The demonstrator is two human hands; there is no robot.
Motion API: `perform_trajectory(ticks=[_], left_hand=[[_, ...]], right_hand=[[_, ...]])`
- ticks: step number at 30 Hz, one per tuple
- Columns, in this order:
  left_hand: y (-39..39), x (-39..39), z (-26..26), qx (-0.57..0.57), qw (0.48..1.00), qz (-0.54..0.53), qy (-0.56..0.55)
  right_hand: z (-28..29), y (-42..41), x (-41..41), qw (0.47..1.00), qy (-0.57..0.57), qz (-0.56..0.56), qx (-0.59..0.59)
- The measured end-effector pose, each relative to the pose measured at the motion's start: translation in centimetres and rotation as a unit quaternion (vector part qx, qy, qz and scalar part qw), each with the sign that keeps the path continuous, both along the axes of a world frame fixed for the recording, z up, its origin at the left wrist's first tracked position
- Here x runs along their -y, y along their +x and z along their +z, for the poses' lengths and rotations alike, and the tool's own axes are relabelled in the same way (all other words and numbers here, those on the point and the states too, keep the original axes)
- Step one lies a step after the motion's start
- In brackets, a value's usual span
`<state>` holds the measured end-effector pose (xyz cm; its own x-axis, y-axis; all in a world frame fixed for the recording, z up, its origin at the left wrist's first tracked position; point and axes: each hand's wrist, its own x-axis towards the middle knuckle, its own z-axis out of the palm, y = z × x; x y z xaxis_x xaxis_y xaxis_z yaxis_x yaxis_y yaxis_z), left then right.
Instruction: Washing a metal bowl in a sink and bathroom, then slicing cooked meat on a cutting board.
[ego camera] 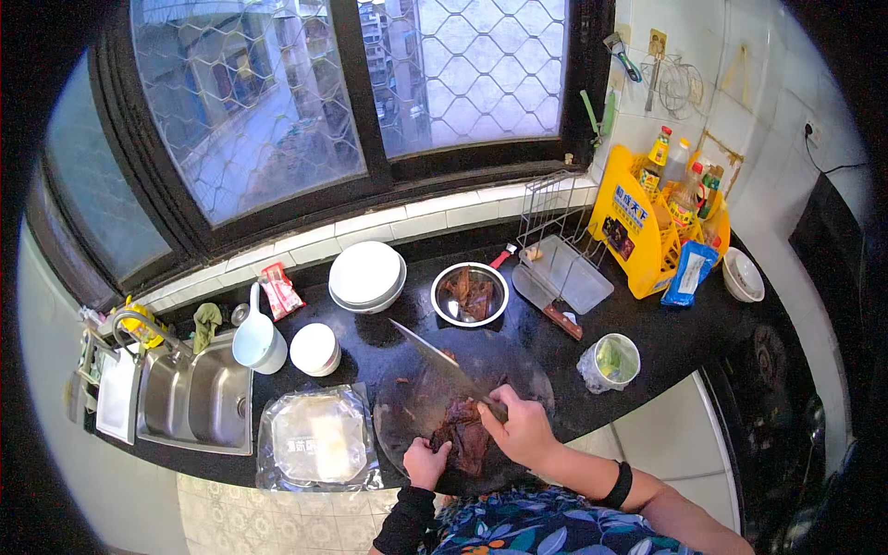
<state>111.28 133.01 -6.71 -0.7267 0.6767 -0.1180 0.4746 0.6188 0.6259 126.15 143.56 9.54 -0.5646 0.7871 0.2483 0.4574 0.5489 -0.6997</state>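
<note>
My right hand (522, 430) grips the handle of a kitchen knife (447, 369), its broad blade slanting up and left above a round dark chopping board (402, 388). Below the blade, a piece of dark brown cooked or cured meat (472, 438) lies on the board. At the meat's left edge my left hand (424, 461) holds it, thumb on top and the fingers partly hidden. Small scraps are scattered over the board. Behind it stands a white-rimmed metal bowl (469, 294) with dark brown meat pieces inside.
A flat plastic-wrapped package (319, 437) lies left of the board; beyond are white bowls (316, 349), a water ladle (260, 347) and a double sink (194, 402). Rightward are another knife (548, 303), a plastic-lined cup (610, 364) and a yellow bottle rack (619, 229).
</note>
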Motion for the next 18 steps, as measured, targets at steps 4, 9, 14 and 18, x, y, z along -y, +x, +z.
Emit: perform_trajectory(ticks=[4,9,14,18], left_hand=[[0.7,-0.8,0.5,-0.008,1.000,-0.018,-0.002],[0.4,-0.7,-0.4,-0.018,1.000,-0.017,0.007],[0.1,0.1,-0.7,-0.019,1.000,0.001,0.019],[0.4,-0.7,0.3,-0.003,1.000,-0.013,0.009]], right_hand=[[-8.4,0.8,-0.8,0.992,-0.030,-0.016,0.124],[-7.3,0.3,-2.3,0.965,-0.101,0.015,0.242],[0.9,-0.9,-0.5,0.989,-0.088,0.014,0.118],[-6.6,0.3,-0.8,0.989,-0.075,-0.017,0.126]])
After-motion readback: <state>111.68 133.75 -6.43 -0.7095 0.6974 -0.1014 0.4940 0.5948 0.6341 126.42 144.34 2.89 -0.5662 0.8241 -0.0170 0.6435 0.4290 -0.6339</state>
